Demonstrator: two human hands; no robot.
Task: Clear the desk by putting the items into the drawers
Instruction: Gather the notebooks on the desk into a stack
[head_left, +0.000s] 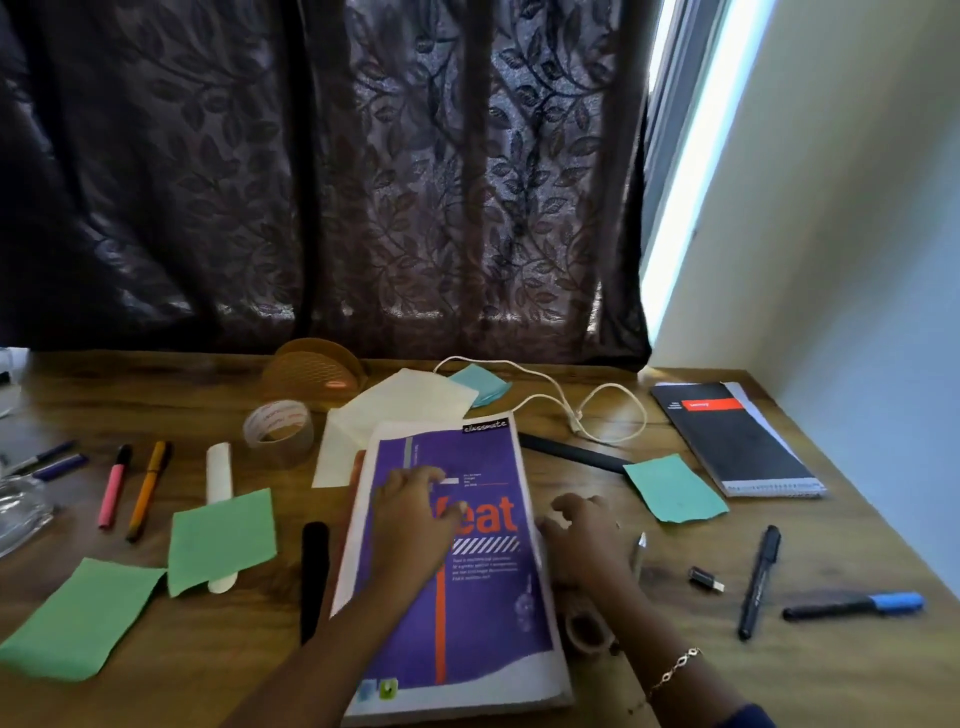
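A purple notebook (483, 587) with orange lettering lies in the middle of the wooden desk (779, 675). My left hand (410, 514) rests on its cover, fingers loosely bent, thumb side at the left edge. My right hand (584, 535) sits at the notebook's right edge with curled fingers; whether it grips the edge is unclear. Around the notebook lie green paper sheets (223, 540), a teal sheet (675, 488), cream sheets (400, 410), pens, markers and a tape roll (280, 428). No drawer is in view.
A black spiral notepad (737, 441) lies at the back right, a white cable (571, 405) behind the notebook. Pink and orange pens (132, 488) lie left, black and blue markers (810, 592) right. An orange mesh holder (311, 374) stands by the curtain; a wall bounds the right.
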